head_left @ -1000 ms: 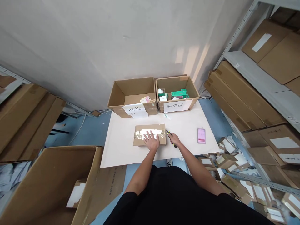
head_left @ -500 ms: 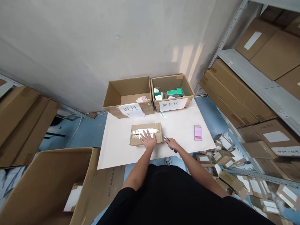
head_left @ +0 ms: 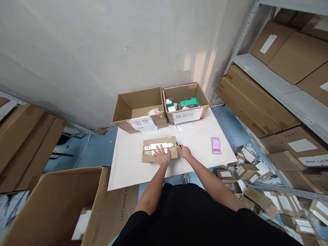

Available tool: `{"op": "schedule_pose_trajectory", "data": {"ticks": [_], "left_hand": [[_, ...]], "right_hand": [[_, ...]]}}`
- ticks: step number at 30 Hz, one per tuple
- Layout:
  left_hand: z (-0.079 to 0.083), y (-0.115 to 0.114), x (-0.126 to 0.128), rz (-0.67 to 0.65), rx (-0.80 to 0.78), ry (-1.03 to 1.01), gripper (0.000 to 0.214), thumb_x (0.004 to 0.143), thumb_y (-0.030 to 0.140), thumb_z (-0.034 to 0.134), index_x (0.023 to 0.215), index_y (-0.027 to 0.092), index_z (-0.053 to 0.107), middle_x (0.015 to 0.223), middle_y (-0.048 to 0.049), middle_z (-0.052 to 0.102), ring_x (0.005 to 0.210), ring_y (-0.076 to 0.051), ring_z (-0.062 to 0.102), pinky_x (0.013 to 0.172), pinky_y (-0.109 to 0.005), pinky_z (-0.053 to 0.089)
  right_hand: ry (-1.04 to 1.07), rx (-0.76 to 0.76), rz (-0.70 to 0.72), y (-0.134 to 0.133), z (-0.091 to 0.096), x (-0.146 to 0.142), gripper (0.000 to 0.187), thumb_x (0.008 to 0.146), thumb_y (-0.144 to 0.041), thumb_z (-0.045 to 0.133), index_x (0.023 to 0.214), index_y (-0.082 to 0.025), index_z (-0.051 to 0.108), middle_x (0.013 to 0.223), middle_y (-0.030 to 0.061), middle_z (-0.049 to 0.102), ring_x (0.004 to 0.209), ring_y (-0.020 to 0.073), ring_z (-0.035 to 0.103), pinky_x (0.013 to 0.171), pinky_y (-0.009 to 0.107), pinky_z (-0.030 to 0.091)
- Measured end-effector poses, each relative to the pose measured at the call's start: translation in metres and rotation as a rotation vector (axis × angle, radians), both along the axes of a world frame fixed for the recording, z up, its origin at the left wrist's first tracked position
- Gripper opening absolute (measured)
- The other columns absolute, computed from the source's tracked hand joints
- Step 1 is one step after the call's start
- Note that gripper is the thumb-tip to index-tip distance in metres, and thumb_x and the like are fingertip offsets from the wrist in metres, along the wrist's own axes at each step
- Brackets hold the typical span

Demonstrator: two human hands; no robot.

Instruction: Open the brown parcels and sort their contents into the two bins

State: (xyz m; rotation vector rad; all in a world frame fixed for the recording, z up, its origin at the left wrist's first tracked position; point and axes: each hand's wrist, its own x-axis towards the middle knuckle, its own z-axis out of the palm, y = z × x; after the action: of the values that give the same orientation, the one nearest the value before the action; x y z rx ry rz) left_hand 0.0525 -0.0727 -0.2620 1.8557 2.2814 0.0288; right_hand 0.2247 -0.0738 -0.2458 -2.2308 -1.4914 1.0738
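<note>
Our left hand [head_left: 162, 156] lies flat on a taped cardboard parcel [head_left: 148, 154], fingers spread, and the parcel sits on the white table [head_left: 130, 171]. Our right hand [head_left: 185, 152] closes narrowly around a yellow-and-black utility knife [head_left: 178, 146], its tip just at the parcel's right end. Ahead of both hands stand an open corrugated carton [head_left: 138, 106] and a second carton [head_left: 197, 92] holding green boxes [head_left: 189, 103], both with paper signs. Right of our right hand lies a blurred pink packet [head_left: 216, 146]; nearer our left hand, a large open carton [head_left: 51, 208] stands beyond the table's edge.
</note>
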Motion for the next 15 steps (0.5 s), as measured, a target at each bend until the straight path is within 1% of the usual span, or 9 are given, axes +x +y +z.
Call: {"op": "schedule_pose_trajectory", "data": {"ticks": [2, 4, 7, 9, 12, 15], "left_hand": [[-0.004, 0.0, 0.0, -0.003, 0.035, 0.007, 0.078, 0.105, 0.06, 0.032, 0.171, 0.02, 0.021, 0.178, -0.0112, 0.016, 0.164, -0.04, 0.009, 0.13, -0.058, 0.017], [-0.006, 0.0, 0.0, -0.001, 0.06, 0.009, 0.077, 0.104, 0.059, 0.034, 0.17, 0.02, 0.023, 0.178, -0.0117, 0.016, 0.164, -0.04, 0.009, 0.129, -0.059, 0.018], [-0.006, 0.001, 0.001, 0.006, 0.068, -0.012, 0.077, 0.105, 0.059, 0.034, 0.171, 0.022, 0.022, 0.178, -0.0105, 0.015, 0.164, -0.04, 0.005, 0.129, -0.061, 0.018], [-0.006, 0.001, 0.001, 0.006, 0.059, -0.028, 0.078, 0.104, 0.059, 0.033, 0.171, 0.021, 0.021, 0.178, -0.0104, 0.014, 0.164, -0.04, 0.004, 0.129, -0.061, 0.018], [-0.006, 0.003, 0.002, 0.004, 0.056, -0.028, 0.079, 0.104, 0.06, 0.031, 0.171, 0.019, 0.022, 0.178, -0.012, 0.015, 0.164, -0.04, 0.004, 0.129, -0.06, 0.016], [-0.006, 0.004, 0.002, 0.002, 0.05, -0.02, 0.079, 0.104, 0.059, 0.03, 0.171, 0.018, 0.022, 0.178, -0.0127, 0.015, 0.164, -0.04, 0.004, 0.13, -0.059, 0.015]], "right_hand": [[-0.001, -0.063, 0.068, 0.002, 0.003, 0.0, 0.034, 0.11, -0.044, 0.045, 0.114, -0.02, 0.067, 0.095, 0.0086, 0.078, 0.079, 0.02, 0.075, 0.067, 0.024, 0.046], [0.046, -0.121, 0.115, 0.006, 0.007, 0.001, 0.042, 0.111, -0.049, 0.039, 0.117, -0.018, 0.067, 0.092, 0.0076, 0.079, 0.064, 0.017, 0.072, 0.063, 0.025, 0.047], [0.083, -0.163, 0.11, 0.01, 0.012, 0.002, 0.05, 0.11, -0.057, 0.037, 0.114, -0.018, 0.068, 0.09, 0.0076, 0.079, 0.049, 0.0147, 0.066, 0.057, 0.025, 0.046], [0.086, -0.167, 0.103, 0.005, 0.011, 0.002, 0.048, 0.108, -0.058, 0.041, 0.111, -0.018, 0.068, 0.088, 0.0071, 0.079, 0.045, 0.0135, 0.063, 0.053, 0.025, 0.044], [0.148, -0.158, 0.115, -0.015, 0.003, 0.003, 0.041, 0.11, -0.052, 0.042, 0.109, -0.018, 0.066, 0.075, 0.0028, 0.075, 0.04, 0.0118, 0.059, 0.052, 0.023, 0.044], [0.283, -0.156, 0.105, -0.04, -0.016, 0.009, 0.038, 0.11, -0.049, 0.042, 0.104, -0.019, 0.063, 0.06, -0.0026, 0.067, 0.04, 0.0124, 0.06, 0.054, 0.021, 0.045]]}}
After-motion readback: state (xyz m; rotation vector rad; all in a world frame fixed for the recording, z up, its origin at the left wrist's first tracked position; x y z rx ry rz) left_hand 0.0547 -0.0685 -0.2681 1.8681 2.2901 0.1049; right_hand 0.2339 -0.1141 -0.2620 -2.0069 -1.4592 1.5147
